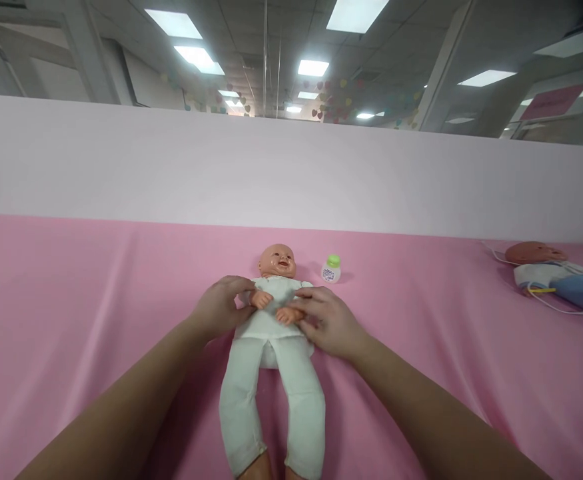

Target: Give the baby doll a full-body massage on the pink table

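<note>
A baby doll [266, 327] in a white top and white trousers lies on its back on the pink sheet [121, 293], its head away from me. My left hand [221, 308] is closed round the doll's arm at the left, thumb and fingers by its small hand [261, 299]. On the opposite side my right hand [334, 323] grips the other arm near its small hand [287, 315]. Both doll hands rest over its belly. Its feet are cut off by the bottom edge of the view.
A small clear bottle [330, 272] with a green cap stands right of the doll's head. At the far right lies another doll [536, 252] in white and blue, with thin white cords and a yellow strip [542, 290]. A white low wall [291, 173] with glass above it runs behind.
</note>
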A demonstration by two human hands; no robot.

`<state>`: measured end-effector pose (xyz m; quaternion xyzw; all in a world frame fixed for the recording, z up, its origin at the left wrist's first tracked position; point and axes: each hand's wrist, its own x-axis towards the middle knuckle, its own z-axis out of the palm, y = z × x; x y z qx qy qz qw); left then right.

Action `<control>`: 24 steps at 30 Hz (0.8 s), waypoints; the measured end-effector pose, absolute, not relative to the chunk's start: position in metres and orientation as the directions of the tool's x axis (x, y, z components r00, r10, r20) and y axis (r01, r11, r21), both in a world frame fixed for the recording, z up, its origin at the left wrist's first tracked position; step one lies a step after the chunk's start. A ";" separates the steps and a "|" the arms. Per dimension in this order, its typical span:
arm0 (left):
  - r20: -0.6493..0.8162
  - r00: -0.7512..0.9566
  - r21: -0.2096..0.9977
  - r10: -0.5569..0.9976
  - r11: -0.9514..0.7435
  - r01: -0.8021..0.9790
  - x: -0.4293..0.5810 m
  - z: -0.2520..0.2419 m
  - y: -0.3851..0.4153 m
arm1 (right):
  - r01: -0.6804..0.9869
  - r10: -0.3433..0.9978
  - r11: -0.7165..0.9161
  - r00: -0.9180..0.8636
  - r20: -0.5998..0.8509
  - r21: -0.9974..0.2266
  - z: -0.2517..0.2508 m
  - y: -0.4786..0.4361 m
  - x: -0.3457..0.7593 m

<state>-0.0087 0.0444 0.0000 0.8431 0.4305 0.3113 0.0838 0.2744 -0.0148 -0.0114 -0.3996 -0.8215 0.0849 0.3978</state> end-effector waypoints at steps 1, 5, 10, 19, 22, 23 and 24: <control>0.447 0.489 0.364 0.749 -0.652 0.665 -0.009 0.001 0.044 | 0.619 0.694 0.693 -0.434 0.575 -0.369 -0.012 -0.016 0.272; 0.390 0.605 0.217 0.695 -0.707 0.673 -0.011 0.004 0.045 | 0.659 0.659 0.718 -0.541 0.523 -0.223 -0.012 -0.017 0.273; 0.318 0.692 0.065 0.648 -0.743 0.666 -0.004 0.010 0.040 | 0.660 0.664 0.718 -0.551 0.506 -0.223 -0.009 -0.018 0.275; 0.416 0.274 0.494 0.867 -0.468 0.733 -0.010 -0.002 0.045 | 0.501 0.796 0.587 -0.211 0.568 -0.636 -0.020 -0.007 0.282; 0.358 0.023 0.743 0.933 -0.300 0.598 -0.026 -0.012 0.060 | 0.375 0.879 0.402 0.096 0.467 -0.835 -0.023 0.006 0.299; 0.323 -0.036 0.815 0.946 -0.258 0.518 -0.031 -0.016 0.065 | 0.319 0.889 0.346 0.188 0.417 -0.882 -0.024 0.012 0.306; 0.283 -0.083 0.876 0.955 -0.222 0.428 -0.035 -0.019 0.070 | 0.257 0.895 0.294 0.264 0.359 -0.921 -0.025 0.017 0.314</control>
